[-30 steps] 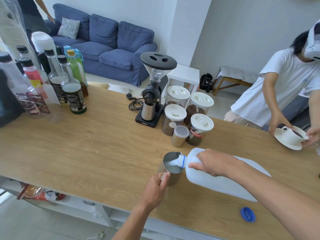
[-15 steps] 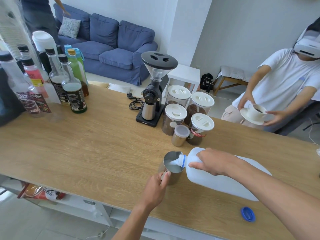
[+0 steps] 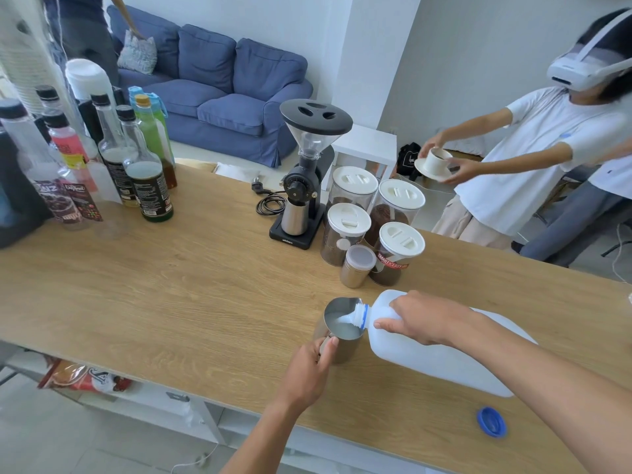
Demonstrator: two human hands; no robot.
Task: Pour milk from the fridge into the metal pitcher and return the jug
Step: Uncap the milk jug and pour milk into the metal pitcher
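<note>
The right hand (image 3: 422, 319) wraps the handle end of the tipped milk jug (image 3: 444, 357), its spout over the metal pitcher (image 3: 337, 331) on the wooden counter (image 3: 171, 295); milk (image 3: 342, 325) runs in; the left hand (image 3: 307, 371) pinches the pitcher's near side; the blue cap (image 3: 491, 421) lies beyond the right forearm.

white jug (image 3: 441, 354) tipped, spout over part-filled metal pitcher (image 3: 337, 336).

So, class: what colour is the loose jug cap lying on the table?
Blue cap, head view.
</note>
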